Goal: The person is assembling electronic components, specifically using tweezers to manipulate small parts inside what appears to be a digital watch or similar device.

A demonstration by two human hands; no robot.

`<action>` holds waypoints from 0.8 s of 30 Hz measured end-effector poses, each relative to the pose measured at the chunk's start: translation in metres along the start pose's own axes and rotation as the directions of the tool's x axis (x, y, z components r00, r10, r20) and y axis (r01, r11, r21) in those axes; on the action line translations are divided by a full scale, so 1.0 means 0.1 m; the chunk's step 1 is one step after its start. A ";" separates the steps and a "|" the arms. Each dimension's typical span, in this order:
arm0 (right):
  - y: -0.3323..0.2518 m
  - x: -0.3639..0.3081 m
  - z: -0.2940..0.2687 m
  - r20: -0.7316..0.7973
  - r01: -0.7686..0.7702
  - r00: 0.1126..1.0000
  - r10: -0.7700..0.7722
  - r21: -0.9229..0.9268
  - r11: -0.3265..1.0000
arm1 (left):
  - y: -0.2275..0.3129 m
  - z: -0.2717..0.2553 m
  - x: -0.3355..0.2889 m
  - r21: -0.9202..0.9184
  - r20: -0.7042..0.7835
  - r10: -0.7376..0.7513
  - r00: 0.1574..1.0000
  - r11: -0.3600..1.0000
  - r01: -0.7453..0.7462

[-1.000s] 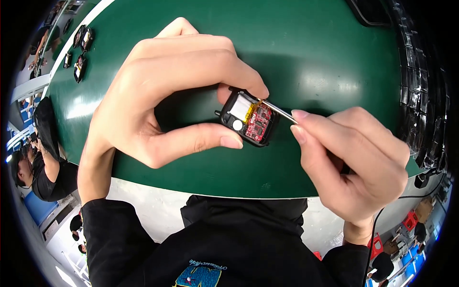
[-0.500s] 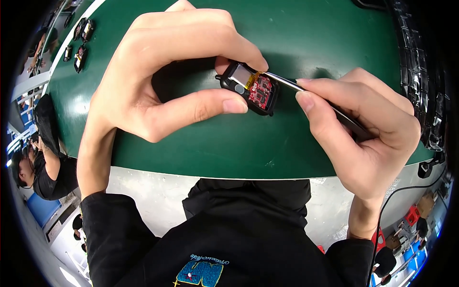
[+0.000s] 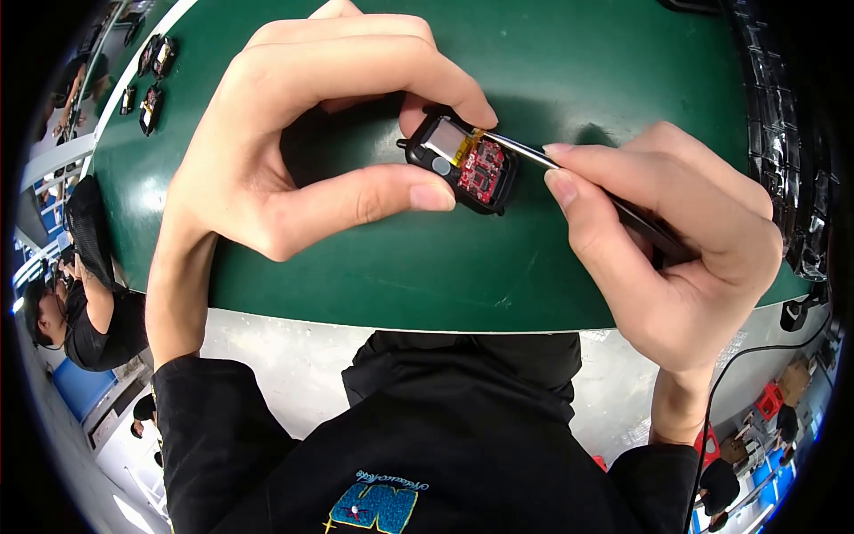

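Observation:
My left hand (image 3: 329,133) grips a small black device housing (image 3: 503,200) between thumb and fingers, above the green table. Its open side shows a red circuit board (image 3: 485,172), a silver battery cell (image 3: 447,140), yellow tape (image 3: 468,148) and a round grey part (image 3: 440,166). My right hand (image 3: 676,240) is closed around dark tweezers (image 3: 525,151), held at a slant. Their bright tip reaches the housing's upper edge beside the yellow tape, near my left index fingertip. Whether the tip pinches anything is too small to tell.
Several similar opened devices (image 3: 151,107) lie at the table's far left. Black plastic-wrapped trays (image 3: 783,142) line the right edge, with a black cable (image 3: 738,356) hanging below. A person in black (image 3: 93,316) sits at the left, beyond the green tabletop (image 3: 400,285).
The housing and my left thumb have shifted very slightly left. My right hand and the tweezers have moved slightly left as well; both grips stay the same.

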State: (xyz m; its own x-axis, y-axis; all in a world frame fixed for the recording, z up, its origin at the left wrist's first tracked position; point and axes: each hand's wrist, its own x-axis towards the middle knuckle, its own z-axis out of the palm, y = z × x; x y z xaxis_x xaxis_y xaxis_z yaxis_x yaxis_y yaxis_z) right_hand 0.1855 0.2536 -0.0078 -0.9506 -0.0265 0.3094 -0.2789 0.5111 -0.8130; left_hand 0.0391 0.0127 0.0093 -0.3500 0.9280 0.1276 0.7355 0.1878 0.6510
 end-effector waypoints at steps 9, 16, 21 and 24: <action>0.08 -0.04 0.01 -0.029 0.143 0.989 -0.146 -0.100 0.985 | 0.00 0.02 0.03 0.001 0.005 0.002 1.000 1.000 -0.002; 0.04 -0.02 -0.09 -0.025 0.107 0.994 -0.111 -0.117 0.987 | -0.03 0.01 -0.02 -0.010 -0.012 0.044 0.999 0.999 -0.044; -0.01 -0.04 -0.06 -0.185 -0.059 0.981 0.066 0.043 0.997 | -0.01 0.01 -0.04 0.046 -0.055 0.065 0.996 0.997 -0.062; 0.02 0.00 -0.01 -0.288 -0.007 0.957 0.025 0.062 0.998 | 0.01 0.02 0.00 0.106 -0.038 0.104 0.994 0.989 -0.099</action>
State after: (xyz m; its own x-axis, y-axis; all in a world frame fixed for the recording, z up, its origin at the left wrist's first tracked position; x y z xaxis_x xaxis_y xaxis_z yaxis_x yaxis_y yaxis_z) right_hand 0.1848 0.2554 -0.0087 -0.8775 0.2347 0.4183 -0.2803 0.4568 -0.8442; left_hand 0.0409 0.0136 0.0079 -0.2938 0.9295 0.2230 0.8239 0.1279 0.5522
